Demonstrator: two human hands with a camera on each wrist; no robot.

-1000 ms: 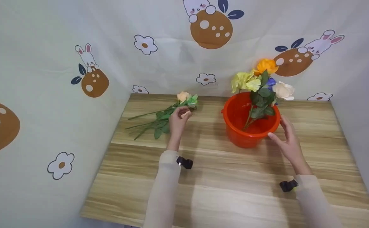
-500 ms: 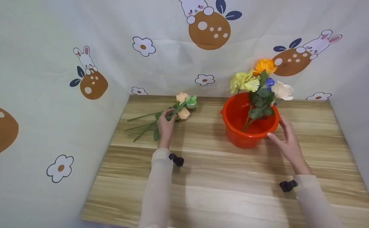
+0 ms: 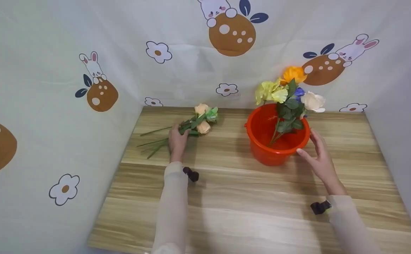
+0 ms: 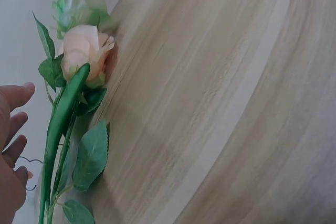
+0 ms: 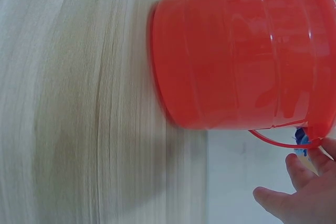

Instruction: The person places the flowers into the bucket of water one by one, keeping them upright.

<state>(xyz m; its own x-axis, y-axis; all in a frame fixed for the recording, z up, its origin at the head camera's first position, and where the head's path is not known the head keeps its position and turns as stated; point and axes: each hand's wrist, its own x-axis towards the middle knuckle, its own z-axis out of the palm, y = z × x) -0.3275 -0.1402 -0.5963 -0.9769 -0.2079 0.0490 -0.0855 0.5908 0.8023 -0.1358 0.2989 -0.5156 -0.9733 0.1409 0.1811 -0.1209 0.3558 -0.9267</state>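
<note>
My left hand (image 3: 178,141) is over the stems of several artificial flowers lying at the table's back left. In the left wrist view its fingers are spread beside green stems, with a gap showing; I see nothing gripped. Among these flowers are a peach rose (image 3: 203,127), a second peach rose (image 3: 201,109) and a green flower (image 3: 212,114). My right hand (image 3: 322,164) touches the rim of a red bucket (image 3: 270,157), fingers extended along its right side. Inside the bucket lean an orange flower (image 3: 293,74), a yellow flower (image 3: 270,92), a blue flower (image 3: 299,93) and a cream rose (image 3: 313,101).
The wooden table (image 3: 248,211) meets a patterned cloth (image 3: 184,70) hanging at the back and both sides. A thin red bucket handle (image 5: 278,142) hangs near my right fingers.
My left hand has moved left and a little toward me, from the blossoms along to the stems, uncovering a peach rose. The right hand stays at the bucket.
</note>
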